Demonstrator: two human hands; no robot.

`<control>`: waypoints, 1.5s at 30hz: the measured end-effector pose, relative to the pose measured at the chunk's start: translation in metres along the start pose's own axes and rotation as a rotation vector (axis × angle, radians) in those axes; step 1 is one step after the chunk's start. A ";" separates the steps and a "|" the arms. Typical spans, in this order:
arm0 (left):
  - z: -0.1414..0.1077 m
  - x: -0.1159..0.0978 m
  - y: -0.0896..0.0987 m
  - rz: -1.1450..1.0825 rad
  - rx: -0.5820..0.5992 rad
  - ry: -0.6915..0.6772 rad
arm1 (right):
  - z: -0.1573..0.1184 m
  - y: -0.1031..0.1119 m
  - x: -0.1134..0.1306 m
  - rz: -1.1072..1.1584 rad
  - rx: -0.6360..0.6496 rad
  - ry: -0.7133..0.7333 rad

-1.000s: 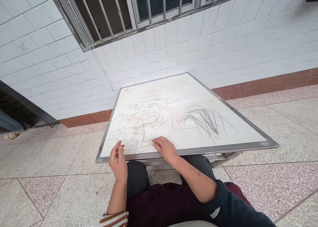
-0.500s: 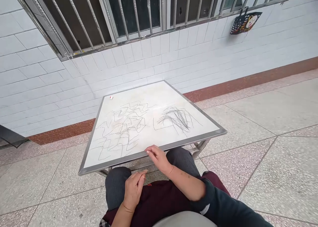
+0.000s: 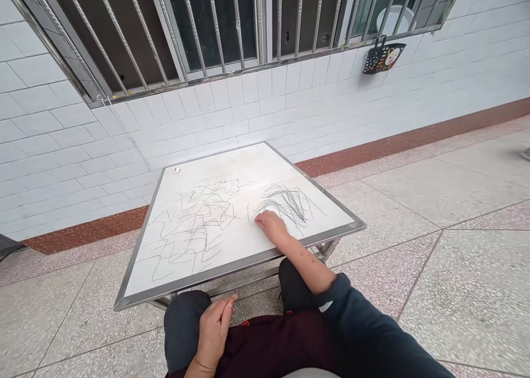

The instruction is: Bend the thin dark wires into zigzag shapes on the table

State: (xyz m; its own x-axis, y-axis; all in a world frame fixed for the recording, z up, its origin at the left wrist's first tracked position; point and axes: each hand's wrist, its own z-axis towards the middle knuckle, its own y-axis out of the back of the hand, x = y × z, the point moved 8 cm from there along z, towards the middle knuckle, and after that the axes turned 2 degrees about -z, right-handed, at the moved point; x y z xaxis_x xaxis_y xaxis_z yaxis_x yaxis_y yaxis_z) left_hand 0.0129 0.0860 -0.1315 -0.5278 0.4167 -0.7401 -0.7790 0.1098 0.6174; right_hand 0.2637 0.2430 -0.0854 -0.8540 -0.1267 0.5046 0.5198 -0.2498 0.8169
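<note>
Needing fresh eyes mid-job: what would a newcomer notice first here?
First, the thin dark squiggles sprawling over the left of the white tabletop, and the denser dark tangle on its right. Next, the right hand at that tangle's near left edge, with the left hand low, by the left knee. Beyond, a patterned bag hangs at the barred window.

Daylight was bright, even and diffuse, its direction unclear. White tiled wall read pale, joints fading toward the right. Faint sheen lay across the white tabletop with a grey metal rim; thin glints ran along the silver metal window bars. Soft shadow hung under the dark patterned bag. Maroon cloth garment sank near black. Wide-angle stretch showed at the edges; upper right looked soft.
</note>
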 end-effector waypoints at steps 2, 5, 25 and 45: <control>0.000 0.002 -0.002 -0.001 0.003 0.014 | 0.018 -0.004 -0.003 -0.045 0.070 0.012; 0.002 0.003 -0.004 0.003 0.004 0.028 | 0.038 -0.012 0.001 -0.085 0.182 0.060; 0.045 -0.059 0.100 -0.429 -0.548 0.290 | -0.038 0.048 0.114 0.907 0.237 0.224; 0.002 -0.038 0.096 -0.740 -0.465 0.335 | -0.099 -0.025 0.137 1.239 0.619 -0.096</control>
State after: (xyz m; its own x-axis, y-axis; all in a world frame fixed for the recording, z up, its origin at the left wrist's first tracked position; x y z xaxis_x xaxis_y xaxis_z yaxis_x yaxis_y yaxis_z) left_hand -0.0413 0.0826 -0.0440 0.1426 0.0957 -0.9851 -0.9748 -0.1589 -0.1565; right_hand 0.1315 0.1366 -0.0647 0.1578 0.1210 0.9800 0.8761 0.4407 -0.1954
